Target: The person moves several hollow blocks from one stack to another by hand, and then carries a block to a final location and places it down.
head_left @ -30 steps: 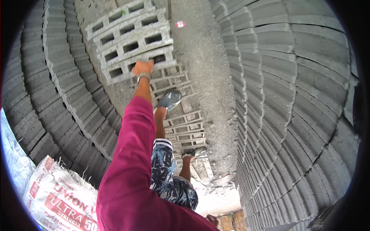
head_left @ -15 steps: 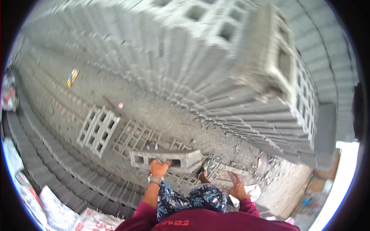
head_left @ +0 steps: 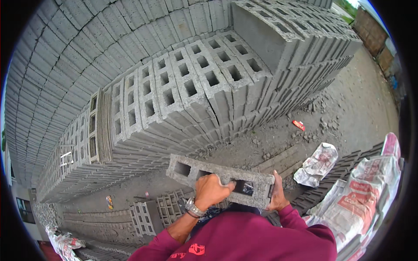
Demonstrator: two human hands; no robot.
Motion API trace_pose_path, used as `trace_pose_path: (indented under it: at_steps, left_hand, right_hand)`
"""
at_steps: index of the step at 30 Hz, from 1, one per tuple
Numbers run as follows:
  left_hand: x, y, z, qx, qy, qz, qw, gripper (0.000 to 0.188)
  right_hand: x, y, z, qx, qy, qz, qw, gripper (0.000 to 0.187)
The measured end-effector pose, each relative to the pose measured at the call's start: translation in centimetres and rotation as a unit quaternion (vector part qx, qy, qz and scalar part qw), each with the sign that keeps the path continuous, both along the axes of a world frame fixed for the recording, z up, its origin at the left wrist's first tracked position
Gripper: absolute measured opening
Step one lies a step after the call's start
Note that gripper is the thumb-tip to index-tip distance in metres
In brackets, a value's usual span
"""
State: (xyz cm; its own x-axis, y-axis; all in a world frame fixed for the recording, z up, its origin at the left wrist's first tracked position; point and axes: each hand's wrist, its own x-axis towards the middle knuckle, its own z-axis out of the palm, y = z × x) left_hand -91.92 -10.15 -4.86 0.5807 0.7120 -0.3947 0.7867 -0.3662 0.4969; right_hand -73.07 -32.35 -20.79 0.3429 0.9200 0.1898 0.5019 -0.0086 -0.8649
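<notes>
Hollow concrete block: a grey three-hole block (head_left: 226,173) is held off the ground in front of the person's body, between both hands; it serves as landmark below.
Step in hand: judging by the two-handed hold, the block is being carried or steadied.
Next move: it likely calls for both hands to bear the weight together, since tilting could load one wrist.
Long axis: across the body, slanting from upper left down to the right in view; the left end lies farther out, the right end closer.
Facing: the holed face turns up toward the head; patterned shorts (head_left: 248,188) show through the right-hand hole.
Left hand: this hand (head_left: 213,191) closes over the web between the block's middle and right-hand holes, partly covering the middle one; how deep the fingers reach is hidden.
Right hand: this hand (head_left: 277,196) holds the block's right end, fingers up along it; its underside grip cannot be told.
Wristwatch: a metal-banded one (head_left: 193,207) sits just below left of the block.
Stacked block row: grey holed blocks (head_left: 200,98) stand beyond the block, apart from it.
Crumpled sack: a pale one (head_left: 318,165) lies right of the block.
Printed paper sacks: white and red (head_left: 363,191), farther right of the block.
</notes>
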Motion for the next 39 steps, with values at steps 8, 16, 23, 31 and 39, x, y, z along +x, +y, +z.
trace_pose_path:
  at_steps: [8, 16, 23, 31, 39]
  left_hand:
    - [13.8, -1.6, 12.0, 0.264, -0.199, -0.250, 0.910, 0.047]
    - [24.7, 6.4, 16.8, 0.290, -0.204, -0.377, 0.856, 0.040]
    - [32.8, 15.6, 14.2, 0.269, -0.193, -0.392, 0.858, 0.040]
    - [38.1, 25.9, 12.7, 0.255, -0.206, -0.364, 0.872, 0.044]
    - [40.5, 33.0, 13.4, 0.246, -0.175, -0.351, 0.886, 0.051]
  right_hand:
    - [5.6, 0.6, 1.9, 0.189, 0.325, -0.281, 0.883, 0.092]
    - [9.2, 8.0, 3.0, 0.024, 0.065, -0.265, 0.962, 0.053]
    - [12.5, 17.9, 4.1, 0.099, -0.148, -0.336, 0.925, 0.057]
    - [18.2, 29.3, 1.5, 0.312, 0.016, -0.402, 0.860, 0.134]
    - [21.0, 36.2, 7.0, 0.250, -0.140, -0.426, 0.858, 0.137]
